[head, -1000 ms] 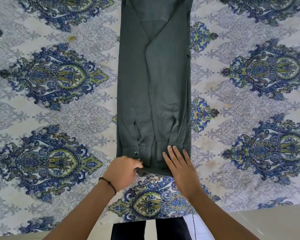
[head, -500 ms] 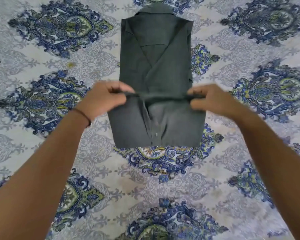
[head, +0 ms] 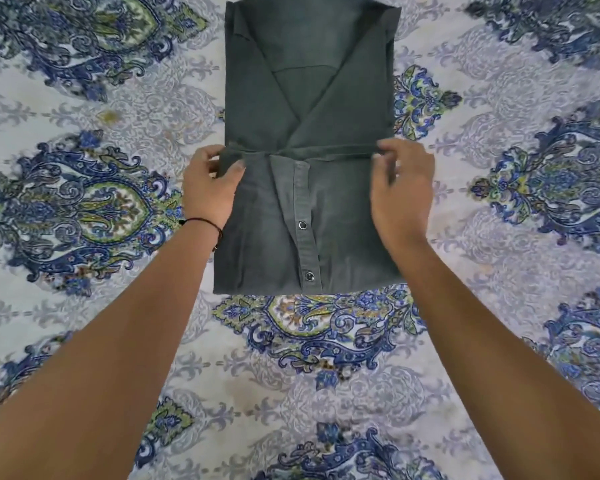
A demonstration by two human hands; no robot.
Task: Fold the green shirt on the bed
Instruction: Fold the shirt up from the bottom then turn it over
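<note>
Patterned bed (head: 499, 306) | green shirt (head: 309, 98) — lower half folded up (snaps (head: 303, 224) showing)

text: none legible | labels — none | green shirt (head: 309, 109) — bears no readable marking

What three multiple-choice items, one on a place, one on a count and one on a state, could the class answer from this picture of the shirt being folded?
1. Where is the black wristband?
A. on the left wrist
B. on the right wrist
C. lying on the shirt

2. How many metal snaps show on the green shirt?
A. none
B. two
C. six

3. How does the shirt's near part lie?
A. rolled into a ball
B. spread flat, unfolded
C. folded up over the body

Answers:
1 A: the band circles the wrist behind the left hand.
2 B: two snaps sit on the placket.
3 C: the left hand and right hand hold its folded-up edge across the middle.
</note>
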